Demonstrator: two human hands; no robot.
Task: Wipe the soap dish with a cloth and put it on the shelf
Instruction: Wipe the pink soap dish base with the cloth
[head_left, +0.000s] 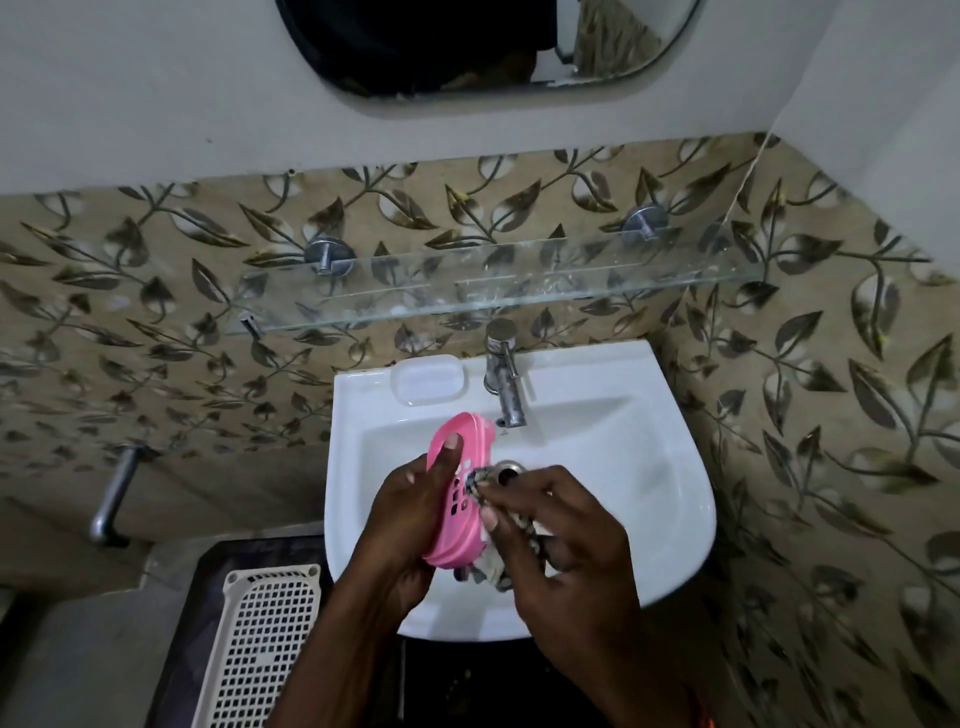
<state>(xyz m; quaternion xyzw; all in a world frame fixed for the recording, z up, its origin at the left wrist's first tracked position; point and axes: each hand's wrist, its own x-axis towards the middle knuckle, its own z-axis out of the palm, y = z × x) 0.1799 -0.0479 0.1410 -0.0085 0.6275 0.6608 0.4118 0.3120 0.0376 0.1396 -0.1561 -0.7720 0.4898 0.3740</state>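
- While the pink dish (460, 499) was held tilted on edge above the sink (597, 431), it was gripped by the left hand (410, 514), thumb across its slotted face and fingers curled behind it.
- A bunched patterned cloth (475, 480) was pinched in the right hand (561, 540) and pressed against the dish near its drain slots; more cloth hung out below the palm.
- The wipe was judged to be under way, with the glass shelf (493, 283) above the tap (504, 374) not yet reached.
- A slip was judged the main risk: the dish was clamped only by its long edges, so a hard push from the cloth could twist it out of the left hand and drop it into the basin.
- The cloth could snag in the slots if it were dragged across them, which would jerk the dish.
- The tap stood just beyond the far end of the dish, and could be struck if the dish were lifted straight toward the shelf.
- The shelf appeared narrow, smooth and streaked with residue; a dish set too near its front edge, or left damp, could slide off.
- Whether the underside had been wiped could not be told.
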